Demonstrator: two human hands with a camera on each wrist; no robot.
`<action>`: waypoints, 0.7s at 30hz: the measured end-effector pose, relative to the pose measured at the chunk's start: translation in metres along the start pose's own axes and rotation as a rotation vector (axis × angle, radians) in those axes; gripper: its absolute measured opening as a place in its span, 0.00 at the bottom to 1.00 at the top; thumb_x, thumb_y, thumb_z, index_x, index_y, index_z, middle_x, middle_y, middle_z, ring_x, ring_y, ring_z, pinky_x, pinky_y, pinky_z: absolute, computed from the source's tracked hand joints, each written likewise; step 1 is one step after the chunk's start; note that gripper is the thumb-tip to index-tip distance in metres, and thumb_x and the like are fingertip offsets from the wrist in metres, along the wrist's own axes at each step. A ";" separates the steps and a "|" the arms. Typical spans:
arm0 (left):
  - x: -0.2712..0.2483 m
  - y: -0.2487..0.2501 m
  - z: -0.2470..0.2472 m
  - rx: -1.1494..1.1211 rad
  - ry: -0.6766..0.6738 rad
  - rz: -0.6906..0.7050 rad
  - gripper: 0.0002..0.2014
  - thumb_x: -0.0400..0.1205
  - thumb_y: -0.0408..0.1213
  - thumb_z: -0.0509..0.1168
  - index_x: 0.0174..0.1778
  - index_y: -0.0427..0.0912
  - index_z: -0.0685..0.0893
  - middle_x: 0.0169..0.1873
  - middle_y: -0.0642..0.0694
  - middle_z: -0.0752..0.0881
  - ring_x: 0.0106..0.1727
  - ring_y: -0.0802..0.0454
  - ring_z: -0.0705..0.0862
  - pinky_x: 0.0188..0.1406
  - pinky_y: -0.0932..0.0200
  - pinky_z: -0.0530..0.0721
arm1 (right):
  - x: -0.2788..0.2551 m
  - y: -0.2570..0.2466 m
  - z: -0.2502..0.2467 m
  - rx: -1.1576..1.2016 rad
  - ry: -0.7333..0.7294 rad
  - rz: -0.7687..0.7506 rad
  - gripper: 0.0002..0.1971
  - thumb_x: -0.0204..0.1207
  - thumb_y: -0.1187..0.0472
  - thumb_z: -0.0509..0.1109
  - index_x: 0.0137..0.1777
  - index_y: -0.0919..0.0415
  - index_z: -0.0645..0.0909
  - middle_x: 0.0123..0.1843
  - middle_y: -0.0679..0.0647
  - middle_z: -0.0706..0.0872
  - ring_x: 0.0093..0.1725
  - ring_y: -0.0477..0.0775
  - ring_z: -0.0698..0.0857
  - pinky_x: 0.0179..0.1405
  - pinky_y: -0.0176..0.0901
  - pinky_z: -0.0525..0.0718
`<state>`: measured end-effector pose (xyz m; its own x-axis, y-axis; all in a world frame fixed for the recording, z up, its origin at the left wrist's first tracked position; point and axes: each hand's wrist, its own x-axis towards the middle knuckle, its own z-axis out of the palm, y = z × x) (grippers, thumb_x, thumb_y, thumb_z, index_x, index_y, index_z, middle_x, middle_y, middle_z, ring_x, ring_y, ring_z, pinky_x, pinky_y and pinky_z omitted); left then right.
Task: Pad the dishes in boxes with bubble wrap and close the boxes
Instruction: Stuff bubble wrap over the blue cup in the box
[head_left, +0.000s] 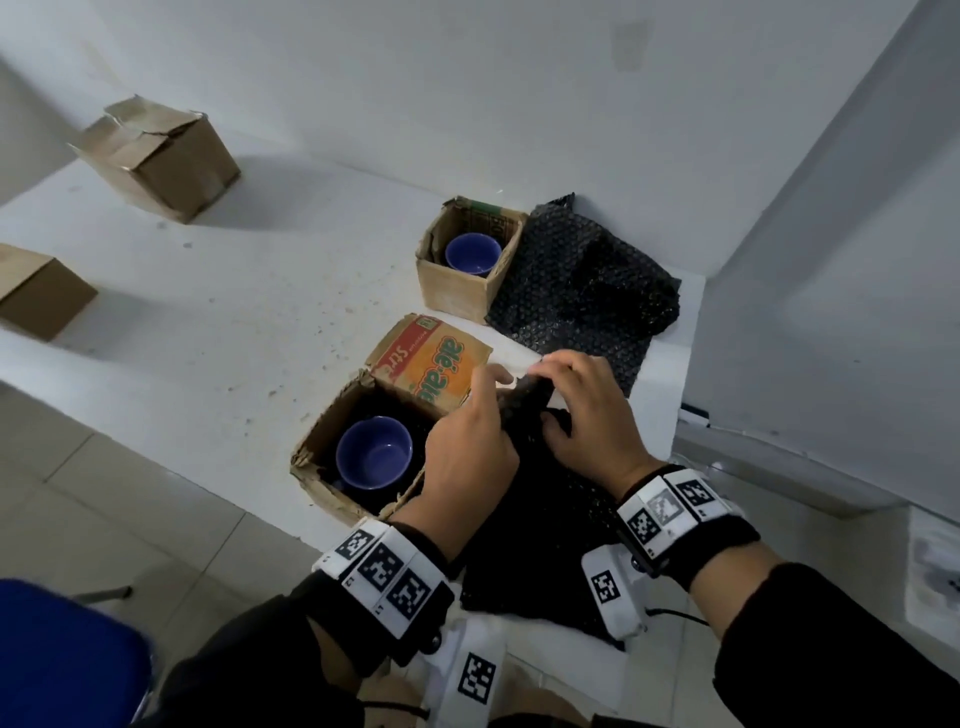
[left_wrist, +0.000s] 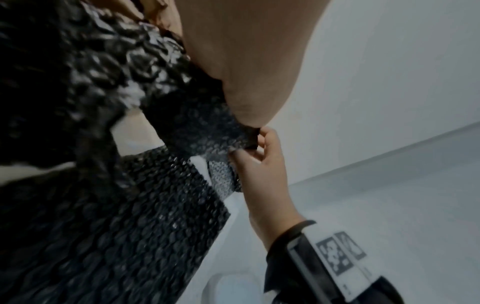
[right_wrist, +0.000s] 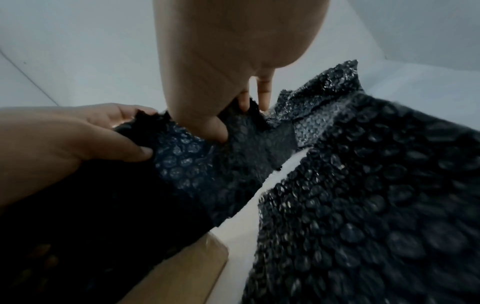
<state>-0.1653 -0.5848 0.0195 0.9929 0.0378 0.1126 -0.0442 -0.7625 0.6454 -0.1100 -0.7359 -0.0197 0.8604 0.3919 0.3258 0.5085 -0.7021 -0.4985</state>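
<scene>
My left hand (head_left: 475, 426) and right hand (head_left: 582, 405) both pinch the top edge of a black bubble wrap sheet (head_left: 535, 530), which hangs down over the table's front edge. In the right wrist view the left hand (right_wrist: 64, 135) and right hand (right_wrist: 228, 67) grip the bubble wrap sheet (right_wrist: 207, 164) side by side. Just left of them stands an open near box (head_left: 317, 447) with an orange printed flap, holding a blue bowl (head_left: 374, 460) on black wrap. A far open box (head_left: 452, 291) holds a second blue bowl (head_left: 471, 253).
More black bubble wrap (head_left: 582, 280) lies spread at the back right against the wall. Two closed cardboard boxes (head_left: 161, 156) (head_left: 36, 291) sit at the table's left. A blue chair seat (head_left: 62, 654) is at lower left, below the white table (head_left: 234, 270).
</scene>
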 end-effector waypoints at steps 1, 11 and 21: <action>0.005 -0.001 -0.005 -0.034 0.005 0.012 0.17 0.76 0.28 0.57 0.57 0.48 0.67 0.37 0.46 0.85 0.34 0.37 0.82 0.27 0.53 0.70 | 0.006 0.001 0.000 -0.049 0.004 -0.020 0.25 0.63 0.60 0.67 0.63 0.55 0.77 0.63 0.55 0.78 0.62 0.61 0.75 0.59 0.53 0.77; 0.028 -0.019 -0.035 -0.095 -0.224 -0.025 0.20 0.74 0.32 0.67 0.51 0.52 0.62 0.41 0.48 0.86 0.37 0.44 0.84 0.37 0.47 0.81 | 0.045 -0.018 -0.006 -0.075 0.029 0.004 0.08 0.61 0.61 0.66 0.42 0.54 0.75 0.50 0.49 0.86 0.58 0.58 0.83 0.63 0.57 0.70; 0.043 -0.036 -0.080 -0.411 -0.157 -0.053 0.17 0.75 0.25 0.65 0.39 0.54 0.69 0.31 0.47 0.83 0.32 0.48 0.77 0.35 0.54 0.75 | 0.071 -0.064 -0.048 0.248 0.162 -0.024 0.20 0.61 0.73 0.60 0.50 0.58 0.82 0.47 0.52 0.86 0.47 0.52 0.85 0.52 0.48 0.83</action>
<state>-0.1298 -0.5042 0.0612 0.9983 -0.0529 -0.0245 -0.0013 -0.4406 0.8977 -0.0830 -0.6919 0.0735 0.8417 0.2926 0.4539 0.5384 -0.5189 -0.6640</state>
